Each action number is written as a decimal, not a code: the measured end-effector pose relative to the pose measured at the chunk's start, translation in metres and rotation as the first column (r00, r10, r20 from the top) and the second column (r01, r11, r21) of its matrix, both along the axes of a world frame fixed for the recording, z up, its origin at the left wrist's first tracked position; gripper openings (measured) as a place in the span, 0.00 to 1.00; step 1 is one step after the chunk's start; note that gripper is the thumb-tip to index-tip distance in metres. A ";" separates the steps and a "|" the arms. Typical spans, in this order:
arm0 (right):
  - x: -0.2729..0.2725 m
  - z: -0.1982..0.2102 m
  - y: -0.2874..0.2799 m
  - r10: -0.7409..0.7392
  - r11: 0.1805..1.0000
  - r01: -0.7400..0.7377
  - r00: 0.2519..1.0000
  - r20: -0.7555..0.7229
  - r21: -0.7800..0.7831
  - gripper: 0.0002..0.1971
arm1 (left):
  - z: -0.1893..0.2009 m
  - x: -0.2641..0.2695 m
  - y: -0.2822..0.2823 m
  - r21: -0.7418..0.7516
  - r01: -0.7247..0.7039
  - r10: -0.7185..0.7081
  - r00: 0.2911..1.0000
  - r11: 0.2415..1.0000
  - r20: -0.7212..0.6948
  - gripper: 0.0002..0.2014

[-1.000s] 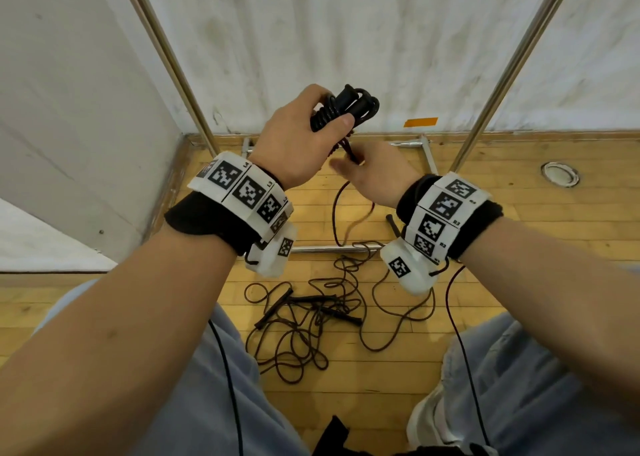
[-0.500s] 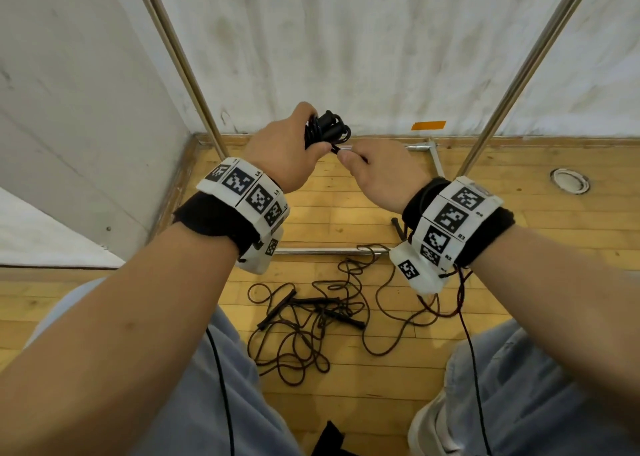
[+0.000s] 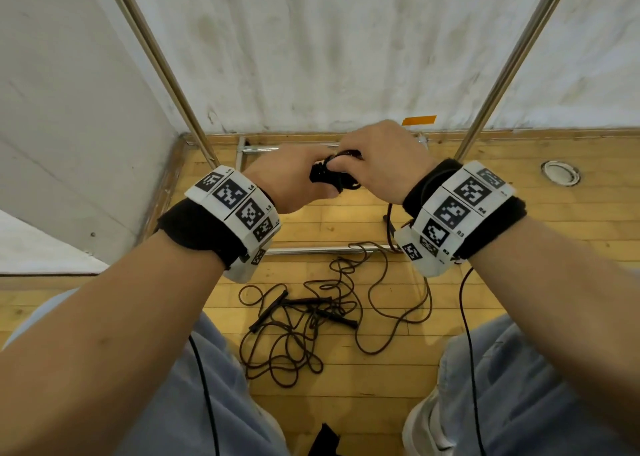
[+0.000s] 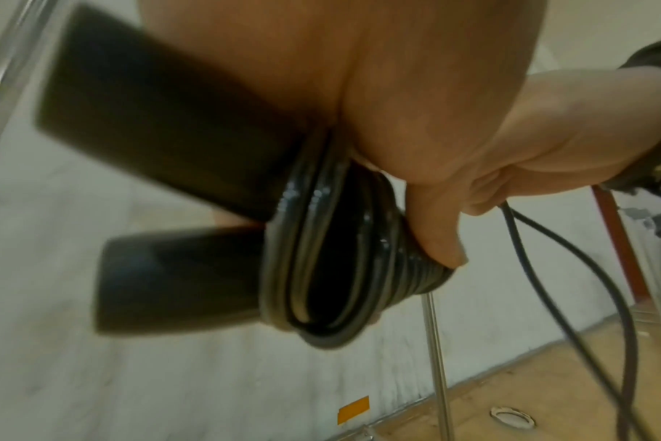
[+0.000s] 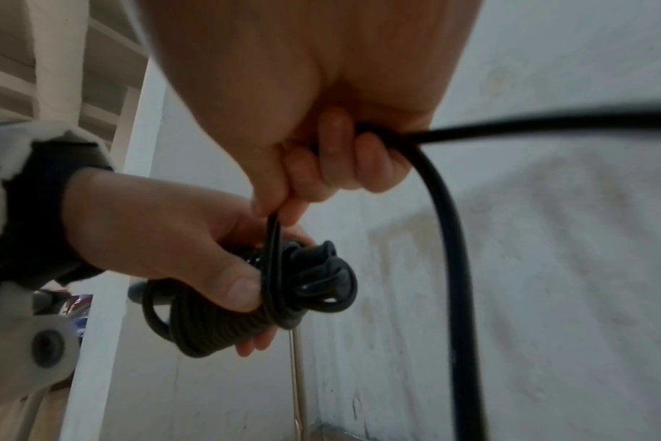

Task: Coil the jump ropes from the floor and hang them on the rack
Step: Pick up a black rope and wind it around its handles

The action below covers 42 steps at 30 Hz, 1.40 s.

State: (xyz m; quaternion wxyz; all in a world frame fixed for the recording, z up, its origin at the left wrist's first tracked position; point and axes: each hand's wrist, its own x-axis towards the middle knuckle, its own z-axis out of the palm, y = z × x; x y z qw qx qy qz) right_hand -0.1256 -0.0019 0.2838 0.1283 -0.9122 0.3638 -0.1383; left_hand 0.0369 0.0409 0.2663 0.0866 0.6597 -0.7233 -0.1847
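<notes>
- Black cord, wound into a tight bundle, sits between both hands in front of the rack, above the wooden floor.
- The left hand has its grip clenched around the bundle; in the right wrist view its thumb presses on the wound turns, and the fingers curl under them.
- In the left wrist view two black handles stick out side by side from the coils.
- The right hand touches the bundle from the side away from the left hand, its grip closed on a strand of the same cord; the thumb and forefinger pinch it just above the bundle.
- From the right fist a loose length of cord arcs out and down.
- More dark rope lies tangled on the floor on the near side of the rack's lower bar, between the person's knees.
- A round metal plate is set in the floor beside the rack's far post.
- An orange tape strip sticks to the wall behind the rack.
</notes>
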 end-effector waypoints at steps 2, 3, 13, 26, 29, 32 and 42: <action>-0.004 0.003 -0.005 -0.054 0.996 0.049 0.996 0.077 0.072 0.12 | 0.002 -0.004 0.004 -0.016 0.040 -0.041 0.998 0.999 -0.058 0.13; -0.007 0.005 -0.008 -0.093 0.989 0.076 0.986 0.137 0.124 0.11 | 0.003 -0.006 0.006 -0.038 0.046 -0.049 0.996 0.998 -0.079 0.17; -0.016 0.007 -0.016 -0.255 0.864 -0.022 0.843 0.474 0.504 0.10 | 0.014 -0.012 0.016 -0.202 -0.058 0.003 0.965 0.978 -0.263 0.21; -0.004 -0.017 -0.004 -0.544 0.522 -0.307 0.598 0.588 0.796 0.10 | 0.019 -0.011 0.016 -0.287 -0.155 0.060 0.947 0.945 -0.316 0.15; 0.003 -0.021 0.001 -0.489 0.641 -0.158 0.670 0.559 0.751 0.11 | 0.019 -0.009 0.012 -0.296 -0.195 0.096 0.943 0.935 -0.318 0.18; 0.010 -0.023 0.006 -0.375 0.798 0.000 0.782 0.498 0.602 0.16 | 0.017 -0.007 0.008 -0.303 -0.236 0.144 0.943 0.923 -0.299 0.20; 0.011 -0.021 0.005 -0.178 0.958 0.098 0.940 0.290 0.271 0.09 | 0.018 0.002 0.003 -0.312 -0.290 0.224 0.947 0.905 -0.230 0.21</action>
